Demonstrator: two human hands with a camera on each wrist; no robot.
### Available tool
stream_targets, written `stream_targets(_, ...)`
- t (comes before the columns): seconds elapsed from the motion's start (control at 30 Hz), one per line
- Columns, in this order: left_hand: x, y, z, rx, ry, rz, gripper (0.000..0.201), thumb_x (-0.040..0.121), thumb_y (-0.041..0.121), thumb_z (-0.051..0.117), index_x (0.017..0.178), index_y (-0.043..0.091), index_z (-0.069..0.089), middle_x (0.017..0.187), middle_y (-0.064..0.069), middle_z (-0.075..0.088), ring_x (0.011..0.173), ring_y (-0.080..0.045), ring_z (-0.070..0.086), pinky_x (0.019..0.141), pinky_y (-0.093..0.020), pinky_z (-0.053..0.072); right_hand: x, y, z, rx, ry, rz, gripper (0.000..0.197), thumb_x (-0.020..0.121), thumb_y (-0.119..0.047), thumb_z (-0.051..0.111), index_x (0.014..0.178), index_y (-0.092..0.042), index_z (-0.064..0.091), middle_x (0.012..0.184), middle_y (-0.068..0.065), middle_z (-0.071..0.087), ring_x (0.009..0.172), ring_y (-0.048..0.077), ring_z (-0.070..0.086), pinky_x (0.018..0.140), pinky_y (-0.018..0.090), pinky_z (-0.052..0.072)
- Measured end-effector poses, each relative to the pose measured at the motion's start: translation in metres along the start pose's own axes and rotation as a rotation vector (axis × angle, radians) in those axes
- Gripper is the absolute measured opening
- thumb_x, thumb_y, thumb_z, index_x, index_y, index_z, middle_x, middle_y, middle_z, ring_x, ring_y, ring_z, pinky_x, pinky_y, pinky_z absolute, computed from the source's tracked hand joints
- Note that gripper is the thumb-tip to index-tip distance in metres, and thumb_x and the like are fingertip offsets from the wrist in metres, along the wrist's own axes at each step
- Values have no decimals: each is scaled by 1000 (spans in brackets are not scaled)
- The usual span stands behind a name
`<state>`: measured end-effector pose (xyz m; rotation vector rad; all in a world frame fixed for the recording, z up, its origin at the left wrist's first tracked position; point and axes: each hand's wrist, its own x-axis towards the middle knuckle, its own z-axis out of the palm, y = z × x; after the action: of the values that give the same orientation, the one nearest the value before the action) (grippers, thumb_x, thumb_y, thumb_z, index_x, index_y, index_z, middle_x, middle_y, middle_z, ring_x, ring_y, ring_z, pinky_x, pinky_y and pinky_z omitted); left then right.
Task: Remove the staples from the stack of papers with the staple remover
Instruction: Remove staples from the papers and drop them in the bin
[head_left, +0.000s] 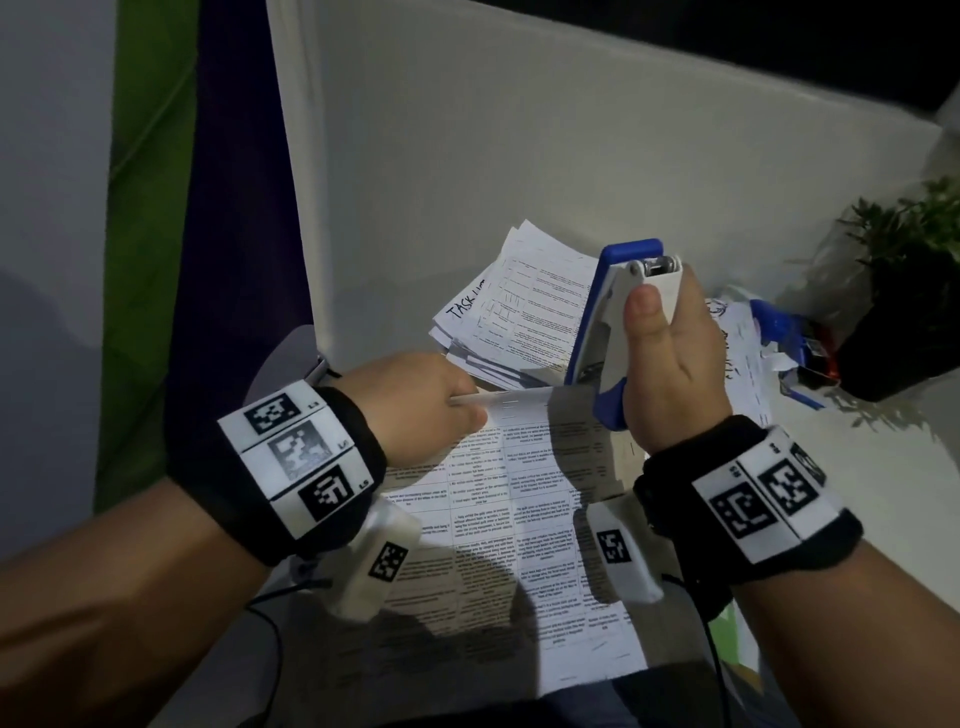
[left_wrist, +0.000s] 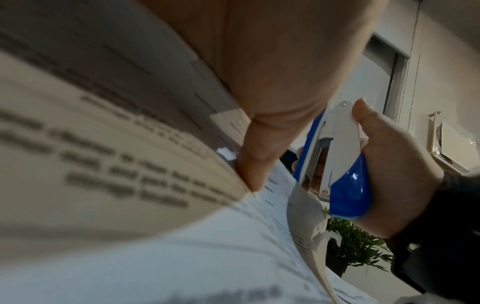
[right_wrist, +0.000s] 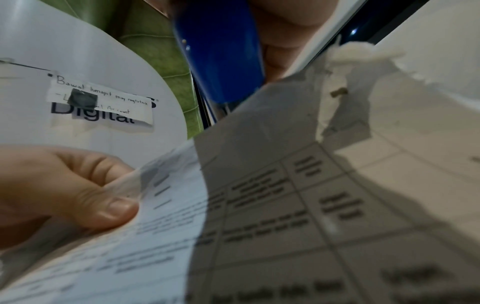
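Head view, left to right. Your left hand (head_left: 415, 400), at 9 o'clock of centre, pinches the top edge of the stapled papers (head_left: 519, 519) between thumb and curled fingers (right_wrist: 85, 174), lifting the sheets off the desk (head_left: 519, 156). At centre, a row of staples (head_left: 511, 399) runs along that edge. At 3 o'clock, your right hand (head_left: 670, 364) grips the blue-and-white staple remover (head_left: 618, 322) upright, fingers wrapped around its handles, nose down at the torn paper corner (right_wrist: 345, 61). Loose sheets (head_left: 519, 306) lie behind at 12 o'clock; a potted plant (head_left: 904, 291) stands far right.
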<state>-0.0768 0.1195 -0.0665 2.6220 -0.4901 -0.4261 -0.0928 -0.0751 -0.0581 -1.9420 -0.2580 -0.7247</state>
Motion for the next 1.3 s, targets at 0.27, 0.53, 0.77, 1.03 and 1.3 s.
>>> stream_targets(0.27,-1,3,-1,30,21,9,28,92,43,49,81,22,65,73,4,60,72,-17,59,67,-33,49,-2,1,5,-46,22,-97,33,91,-62,34,94,-31,46,73,-30,58,66,-14,52,58,4,35)
stream_targets(0.53,-7,11,-2,107,67,55,29,93,42,48,74,23,58,65,7,53,66,-13,55,59,-26,42,3,9,7,-24,41,-65,41,87,-53,32,88,-15,49,67,-16,50,65,-15,52,59,4,36)
stream_targets(0.77,-9,15,2,141,85,95,28,94,41,47,84,21,64,70,5,57,69,-13,56,62,-28,45,8,15,5,0,-2,35,53,83,-61,32,87,-13,54,72,-14,54,66,-11,53,63,6,38)
stream_targets(1.03,-4,4,1,33,16,8,24,94,39,49,90,23,66,77,5,62,75,-14,59,72,-32,51,20,7,-10,314,203,317,63,78,-75,36,102,-21,58,98,4,66,83,5,63,77,25,52)
stream_targets(1.3,5,-5,5,-29,9,-87,20,94,36,49,80,26,59,83,4,63,83,-18,61,75,-31,48,6,-4,-29,440,46,481,60,86,-74,38,58,-33,71,61,-20,67,63,-4,67,65,22,52)
